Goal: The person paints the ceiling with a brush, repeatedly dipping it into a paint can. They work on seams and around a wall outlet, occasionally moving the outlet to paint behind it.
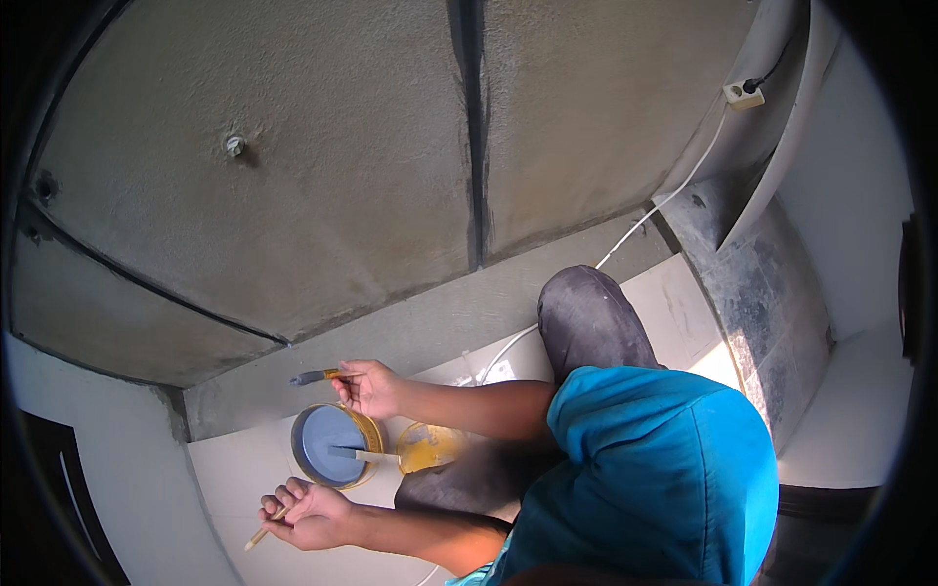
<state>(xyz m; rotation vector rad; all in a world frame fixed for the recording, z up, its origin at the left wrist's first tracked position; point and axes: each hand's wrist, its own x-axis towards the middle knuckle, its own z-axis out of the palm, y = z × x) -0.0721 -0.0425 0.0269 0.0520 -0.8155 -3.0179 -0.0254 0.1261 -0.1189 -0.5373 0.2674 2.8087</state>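
My right hand grips a paintbrush by its handle, the grey-coated bristles pointing left above the bucket's far rim. My left hand is on the near side of the bucket, palm partly turned up, fingers curled round a thin pale stick. Whether that stick has bristles is too small to tell. Between the two hands stands a yellow bucket of grey-blue paint. A pale-handled flat tool rests across its rim, its grey-coated end over the paint.
A yellow paint-smeared lid lies beside the bucket on pale floor tiles. Ahead is a rough wall with dark stripes and a small fitting. A white cable leads to a socket block. My knee is close by.
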